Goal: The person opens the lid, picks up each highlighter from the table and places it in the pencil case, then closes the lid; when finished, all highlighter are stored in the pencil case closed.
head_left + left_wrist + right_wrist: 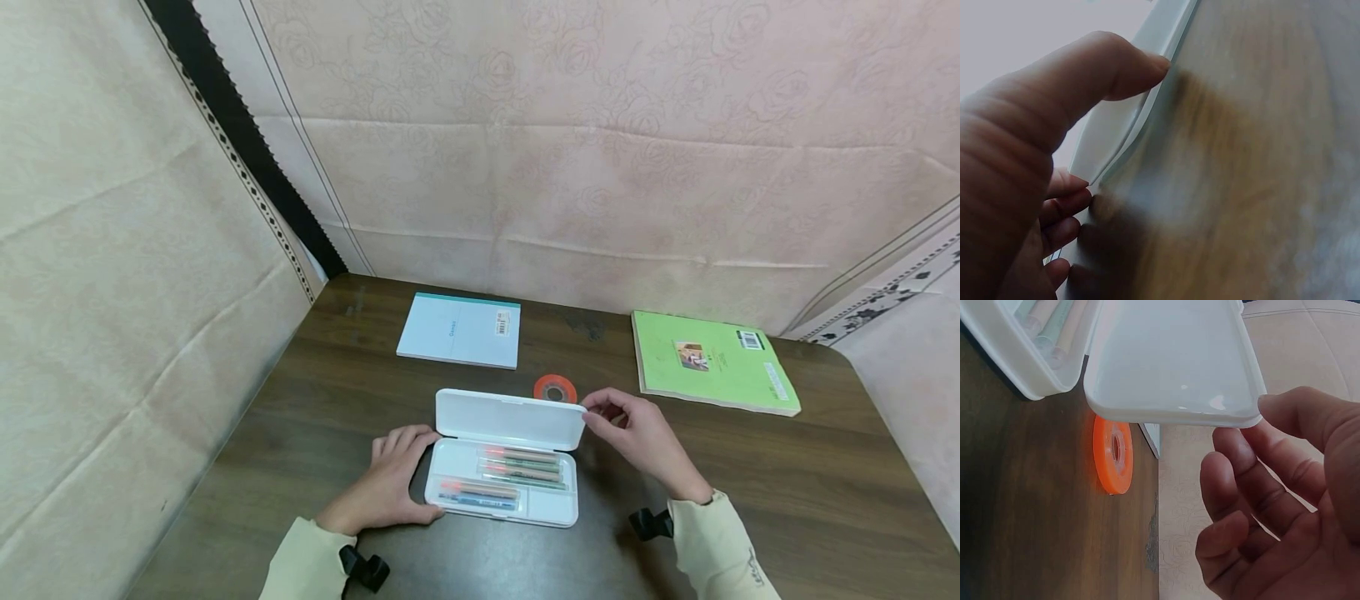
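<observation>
A white plastic pencil case [551, 507] lies open on the table, its lid [510, 421] raised on the far side. Inside are several pens [523, 468] in clear sleeves, with another packet [478, 495] at the near left. My left hand [390, 483] holds the case's left end, thumb at the near corner and fingers at the far one. In the left wrist view the thumb [1129, 69] presses on the case's side. My right hand [641, 437] pinches the lid's right corner between thumb and fingers, seen closely against the lid [1172, 362] in the right wrist view.
Just behind the lid lies an orange roll of tape [569, 387], partly hidden by it. A light blue notebook [465, 329] lies at the back left and a green book [720, 367] at the back right. Patterned cloth [570, 167] hangs behind the brown table [315, 400].
</observation>
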### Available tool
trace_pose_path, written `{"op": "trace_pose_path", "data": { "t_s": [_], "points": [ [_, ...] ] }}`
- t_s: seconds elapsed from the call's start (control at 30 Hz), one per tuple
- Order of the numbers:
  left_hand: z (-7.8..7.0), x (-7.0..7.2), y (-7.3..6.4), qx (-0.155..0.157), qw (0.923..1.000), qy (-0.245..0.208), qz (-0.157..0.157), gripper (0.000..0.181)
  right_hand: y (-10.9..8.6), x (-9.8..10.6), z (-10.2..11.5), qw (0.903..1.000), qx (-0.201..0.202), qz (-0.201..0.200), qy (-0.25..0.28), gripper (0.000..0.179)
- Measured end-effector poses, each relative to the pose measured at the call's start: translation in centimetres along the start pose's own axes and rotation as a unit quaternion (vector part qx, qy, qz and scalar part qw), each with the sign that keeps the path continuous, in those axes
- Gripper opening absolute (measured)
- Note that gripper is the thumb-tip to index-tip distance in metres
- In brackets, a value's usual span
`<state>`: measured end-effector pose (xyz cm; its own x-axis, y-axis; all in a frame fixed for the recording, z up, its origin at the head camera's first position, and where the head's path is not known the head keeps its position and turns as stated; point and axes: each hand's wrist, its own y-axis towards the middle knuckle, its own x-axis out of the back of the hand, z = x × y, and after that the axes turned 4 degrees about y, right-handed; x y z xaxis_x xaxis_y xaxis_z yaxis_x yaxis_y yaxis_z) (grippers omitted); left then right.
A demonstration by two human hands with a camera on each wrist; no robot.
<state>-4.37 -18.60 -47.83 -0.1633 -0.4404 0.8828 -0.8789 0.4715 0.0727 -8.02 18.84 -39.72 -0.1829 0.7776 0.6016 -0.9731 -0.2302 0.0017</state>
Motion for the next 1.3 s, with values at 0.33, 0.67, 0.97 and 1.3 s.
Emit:
{"op": "trace_pose_path", "data": {
  "t_s": [0.33, 0.67, 0.97, 1.3],
  "points": [
    [-0.1, 0.1, 0.0, 0.003, 1.0, -0.001, 0.005, 0.088, -0.2, 0.0, 0.1, 0.9999, -0.011, 0.002, 0.001, 0.014],
    [-0.1, 0.1, 0.0, 0.005, 1.0, 0.002, 0.006, 0.088, -1.6, -0.1, 0.0, 0.9988, -0.008, 0.047, 0.011, 0.012],
    [0.0, 0.1, 0.1, 0.019, 0.9997, 0.005, 0.018, 0.089, -2.3, -0.4, -1.3, 0.9939, 0.028, 0.104, 0.024, 0.015],
    [0.0, 0.1, 0.1, 0.017, 0.9997, -0.001, 0.019, 0.092, -3.3, -1.3, -3.1, 0.9867, 0.061, 0.146, 0.035, 0.032]
  ]
}}
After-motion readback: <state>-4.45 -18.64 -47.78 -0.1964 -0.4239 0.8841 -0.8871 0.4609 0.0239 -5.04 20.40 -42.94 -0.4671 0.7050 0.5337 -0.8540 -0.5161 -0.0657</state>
